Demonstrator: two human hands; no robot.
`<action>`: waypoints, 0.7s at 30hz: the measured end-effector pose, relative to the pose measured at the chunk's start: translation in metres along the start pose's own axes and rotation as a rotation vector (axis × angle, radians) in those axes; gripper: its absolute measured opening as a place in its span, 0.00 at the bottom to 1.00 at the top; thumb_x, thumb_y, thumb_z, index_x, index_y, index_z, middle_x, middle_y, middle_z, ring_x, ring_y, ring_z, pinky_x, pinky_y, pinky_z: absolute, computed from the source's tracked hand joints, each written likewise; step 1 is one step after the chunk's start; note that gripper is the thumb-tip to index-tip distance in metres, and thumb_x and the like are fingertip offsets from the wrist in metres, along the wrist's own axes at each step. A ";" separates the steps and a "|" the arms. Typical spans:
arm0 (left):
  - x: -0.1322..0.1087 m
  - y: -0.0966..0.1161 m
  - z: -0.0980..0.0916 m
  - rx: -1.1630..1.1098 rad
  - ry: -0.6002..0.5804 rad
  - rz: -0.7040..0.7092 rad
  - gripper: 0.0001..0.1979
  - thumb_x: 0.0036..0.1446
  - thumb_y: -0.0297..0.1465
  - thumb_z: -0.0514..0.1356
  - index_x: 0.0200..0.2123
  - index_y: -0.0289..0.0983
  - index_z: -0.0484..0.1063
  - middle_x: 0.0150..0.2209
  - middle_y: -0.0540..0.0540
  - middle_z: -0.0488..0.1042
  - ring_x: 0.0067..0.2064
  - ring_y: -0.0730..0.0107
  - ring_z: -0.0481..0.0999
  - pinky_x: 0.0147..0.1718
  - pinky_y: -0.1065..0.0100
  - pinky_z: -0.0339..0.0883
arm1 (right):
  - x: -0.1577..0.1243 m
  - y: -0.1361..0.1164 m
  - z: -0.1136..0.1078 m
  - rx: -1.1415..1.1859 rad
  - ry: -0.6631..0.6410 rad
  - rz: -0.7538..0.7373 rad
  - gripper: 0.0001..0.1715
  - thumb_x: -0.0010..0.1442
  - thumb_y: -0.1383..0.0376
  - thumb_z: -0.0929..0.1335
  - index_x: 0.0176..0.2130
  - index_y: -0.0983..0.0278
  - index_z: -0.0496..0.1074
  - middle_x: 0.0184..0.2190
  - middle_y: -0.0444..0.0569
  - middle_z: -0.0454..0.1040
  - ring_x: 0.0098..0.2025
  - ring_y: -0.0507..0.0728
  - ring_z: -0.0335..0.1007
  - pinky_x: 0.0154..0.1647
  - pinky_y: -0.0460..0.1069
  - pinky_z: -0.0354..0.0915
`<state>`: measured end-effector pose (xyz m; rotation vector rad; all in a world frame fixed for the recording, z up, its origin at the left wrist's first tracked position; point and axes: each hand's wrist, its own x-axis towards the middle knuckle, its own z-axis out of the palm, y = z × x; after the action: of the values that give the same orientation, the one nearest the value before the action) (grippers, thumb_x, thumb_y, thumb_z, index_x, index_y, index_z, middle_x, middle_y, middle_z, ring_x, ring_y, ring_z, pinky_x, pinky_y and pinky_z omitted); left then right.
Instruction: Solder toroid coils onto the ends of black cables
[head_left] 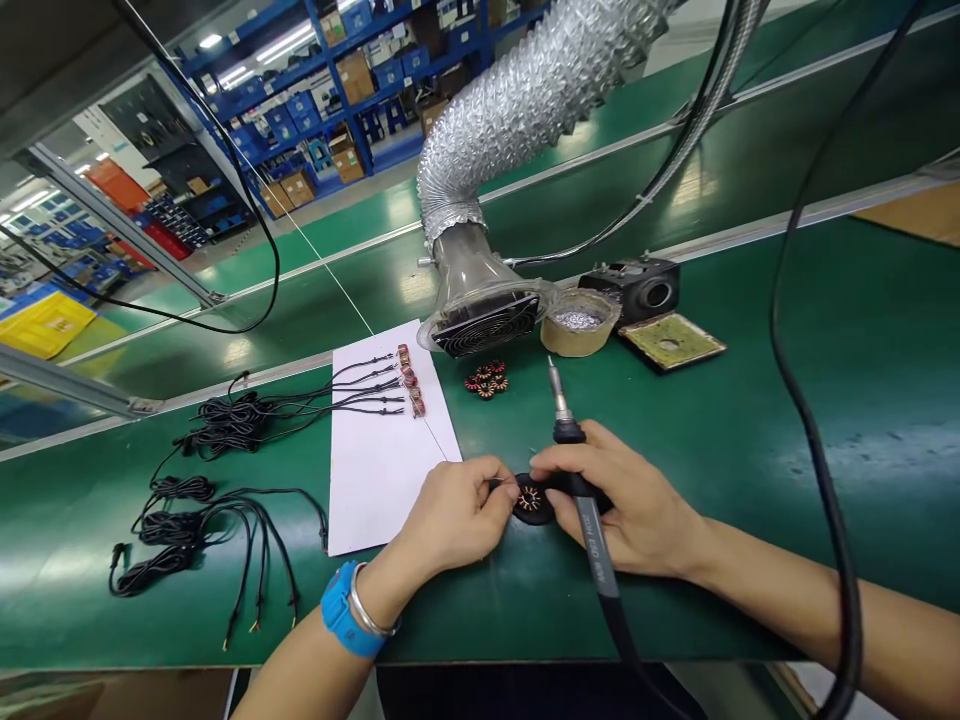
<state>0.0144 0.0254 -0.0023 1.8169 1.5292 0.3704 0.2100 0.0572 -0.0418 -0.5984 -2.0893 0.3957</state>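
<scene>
Two hands at work here: your left hand (450,520) and right hand (626,500) meet just above the front of the green worktop (840,400). Your left fingers (499,482) are pinched together at the edge of a black disc (525,515), on something thin and dark that's too hidden to name. A small copper-wound toroid coil (529,497) sits on that disc, right between your hands. Your right fingers (562,462) are wrapped around the black grip of a soldering iron (568,432), with the bare tip pointing up and away from you. The coil looks light and fragile, with fine, springy wire, so take it by the core's edge, not the windings. The iron looks light too, but its cord is stiff; hold it by the grip only.

Behind, a white paper sheet (382,480) carries wired coils (409,380), with black cable bundles (225,420) to its left. Loose toroid coils (485,380) lie near a fume extractor hood (487,322). Your hands cover part of the disc, so you can't make out its underside or any joint. The coil's wire ends are too small to tell.
</scene>
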 end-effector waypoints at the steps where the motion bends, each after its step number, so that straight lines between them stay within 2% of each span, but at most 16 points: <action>1: 0.001 0.000 0.000 0.003 0.006 0.012 0.08 0.61 0.32 0.56 0.31 0.39 0.72 0.17 0.57 0.59 0.20 0.77 0.58 0.21 0.73 0.48 | 0.000 0.000 0.000 0.001 -0.002 -0.001 0.19 0.56 0.74 0.64 0.48 0.63 0.65 0.31 0.48 0.75 0.30 0.55 0.63 0.32 0.51 0.65; 7: 0.003 0.000 -0.001 0.054 0.026 0.080 0.08 0.61 0.29 0.56 0.32 0.41 0.75 0.26 0.54 0.75 0.27 0.74 0.69 0.28 0.73 0.57 | 0.000 0.000 -0.001 0.006 -0.003 0.003 0.19 0.56 0.74 0.64 0.48 0.63 0.65 0.31 0.47 0.75 0.30 0.55 0.62 0.30 0.51 0.64; 11: -0.001 0.000 -0.005 0.173 0.066 0.114 0.08 0.62 0.31 0.56 0.35 0.41 0.75 0.28 0.54 0.77 0.27 0.72 0.71 0.28 0.72 0.58 | -0.001 0.001 -0.001 0.013 0.010 -0.001 0.19 0.57 0.73 0.64 0.48 0.63 0.64 0.31 0.47 0.75 0.30 0.55 0.62 0.31 0.51 0.65; 15: -0.005 0.000 -0.007 0.281 0.083 0.126 0.09 0.60 0.36 0.59 0.42 0.42 0.74 0.28 0.52 0.78 0.26 0.69 0.73 0.26 0.70 0.58 | 0.001 0.000 0.000 0.011 0.004 -0.005 0.19 0.56 0.74 0.65 0.48 0.63 0.64 0.31 0.48 0.75 0.30 0.55 0.63 0.31 0.52 0.65; 17: -0.007 0.001 -0.004 0.292 0.088 0.151 0.10 0.60 0.36 0.59 0.44 0.43 0.74 0.31 0.52 0.79 0.29 0.68 0.76 0.28 0.70 0.61 | 0.003 -0.002 0.002 0.018 0.003 -0.014 0.19 0.57 0.74 0.65 0.48 0.62 0.64 0.31 0.47 0.74 0.30 0.55 0.63 0.30 0.52 0.65; 21: -0.009 0.002 0.006 0.302 0.088 0.214 0.09 0.62 0.31 0.55 0.42 0.42 0.74 0.39 0.53 0.81 0.39 0.68 0.79 0.35 0.71 0.67 | -0.008 -0.002 0.008 0.023 0.030 -0.007 0.18 0.59 0.72 0.66 0.49 0.60 0.65 0.29 0.48 0.72 0.29 0.56 0.64 0.26 0.51 0.65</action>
<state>0.0173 0.0146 -0.0035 2.2366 1.5176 0.3374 0.2066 0.0502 -0.0507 -0.5794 -2.0552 0.4043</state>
